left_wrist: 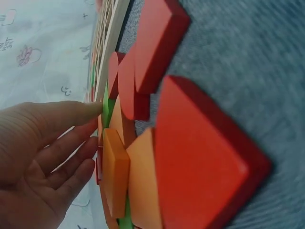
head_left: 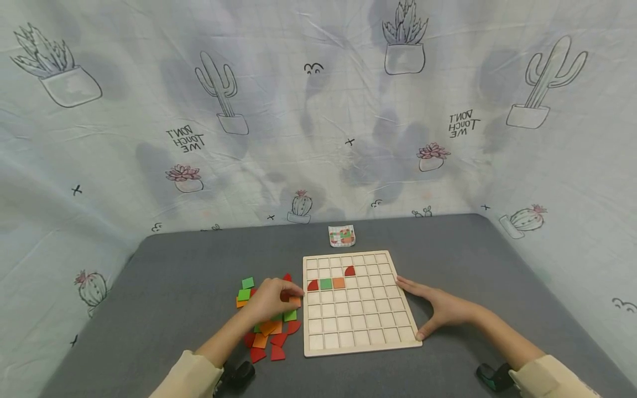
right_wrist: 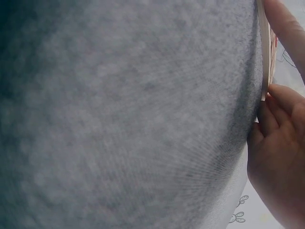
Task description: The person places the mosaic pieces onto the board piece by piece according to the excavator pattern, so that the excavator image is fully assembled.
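Surveying the scene remotely, I find the left hand [head_left: 269,301] over the heap of coloured pieces [head_left: 269,328], which lies on the counter [head_left: 189,287] just beside the grid board [head_left: 362,321]; its fingers stand apart from the thumb, with no held piece discernible. The right hand [head_left: 445,309], fingers spread, touches the board's right edge. I judge that pressing there unevenly could skew the board, while pinching into overlapping pieces could drag neighbours along or lift two together.

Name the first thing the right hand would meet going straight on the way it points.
The wooden grid board: the right hand points at its right edge and seems to touch it, though depth is hard to judge.
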`<state>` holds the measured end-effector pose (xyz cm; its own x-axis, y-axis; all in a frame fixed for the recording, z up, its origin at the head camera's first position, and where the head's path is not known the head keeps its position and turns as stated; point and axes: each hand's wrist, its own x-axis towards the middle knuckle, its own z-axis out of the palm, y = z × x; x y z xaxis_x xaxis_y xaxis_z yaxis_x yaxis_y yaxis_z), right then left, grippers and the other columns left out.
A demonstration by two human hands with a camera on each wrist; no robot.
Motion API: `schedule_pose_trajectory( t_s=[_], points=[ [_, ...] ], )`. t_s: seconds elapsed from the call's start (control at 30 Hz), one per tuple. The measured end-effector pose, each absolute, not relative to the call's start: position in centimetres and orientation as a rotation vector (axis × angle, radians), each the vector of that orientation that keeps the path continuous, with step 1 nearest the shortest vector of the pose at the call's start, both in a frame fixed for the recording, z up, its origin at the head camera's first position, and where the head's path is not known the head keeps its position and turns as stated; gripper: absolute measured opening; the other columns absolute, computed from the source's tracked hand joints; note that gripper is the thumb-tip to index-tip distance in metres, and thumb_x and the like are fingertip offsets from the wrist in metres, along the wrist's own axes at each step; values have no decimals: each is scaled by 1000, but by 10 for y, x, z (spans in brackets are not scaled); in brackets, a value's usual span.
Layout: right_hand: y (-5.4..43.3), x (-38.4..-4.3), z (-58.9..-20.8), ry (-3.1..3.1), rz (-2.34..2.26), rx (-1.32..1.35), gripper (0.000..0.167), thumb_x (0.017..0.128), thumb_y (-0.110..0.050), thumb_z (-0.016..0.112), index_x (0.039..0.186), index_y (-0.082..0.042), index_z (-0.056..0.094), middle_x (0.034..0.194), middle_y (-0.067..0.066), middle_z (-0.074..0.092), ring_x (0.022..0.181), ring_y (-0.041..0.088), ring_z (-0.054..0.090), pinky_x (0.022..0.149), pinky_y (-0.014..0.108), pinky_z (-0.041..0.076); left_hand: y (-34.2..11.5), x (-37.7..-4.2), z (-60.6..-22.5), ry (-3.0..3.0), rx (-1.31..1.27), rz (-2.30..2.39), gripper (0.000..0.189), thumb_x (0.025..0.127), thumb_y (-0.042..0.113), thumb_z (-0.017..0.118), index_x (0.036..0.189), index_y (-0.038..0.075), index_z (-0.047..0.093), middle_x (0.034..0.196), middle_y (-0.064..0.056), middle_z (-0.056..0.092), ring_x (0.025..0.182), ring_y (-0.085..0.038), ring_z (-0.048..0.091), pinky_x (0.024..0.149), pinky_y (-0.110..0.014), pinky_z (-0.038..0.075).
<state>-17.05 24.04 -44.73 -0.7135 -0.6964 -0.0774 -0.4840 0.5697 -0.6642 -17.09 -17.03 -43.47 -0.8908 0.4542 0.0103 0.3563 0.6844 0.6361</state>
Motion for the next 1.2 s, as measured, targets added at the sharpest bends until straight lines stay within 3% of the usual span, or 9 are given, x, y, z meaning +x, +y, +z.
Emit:
schedule_pose_trajectory(
  t_s=[0.23,0.6,1.2],
  points=[
    [241,-171,-449,2479,-898,-960,112,61,-46,80,148,-8,20,152,17,19,133,44,22,104,38,31,-170,-178,-433,2830,649,943,22,73,2,72,94,10,73,84,1,68,69,-12,54,58,-22,44],
    [240,-171,-450,2490,-882,-953,112,61,-46,80,148,-8,20,152,16,19,133,44,23,102,43,32,-187,-194,-440,2683,762,1042,30,78,12,73,108,12,68,103,-1,68,91,-16,62,79,-33,52],
    [240,-171,-448,2461,-915,-949,111,62,-45,80,148,-8,19,152,17,17,133,44,21,103,39,31,-192,-194,-447,2695,670,1119,33,77,17,75,109,13,68,101,2,67,90,-15,61,78,-30,51]
  ],
)
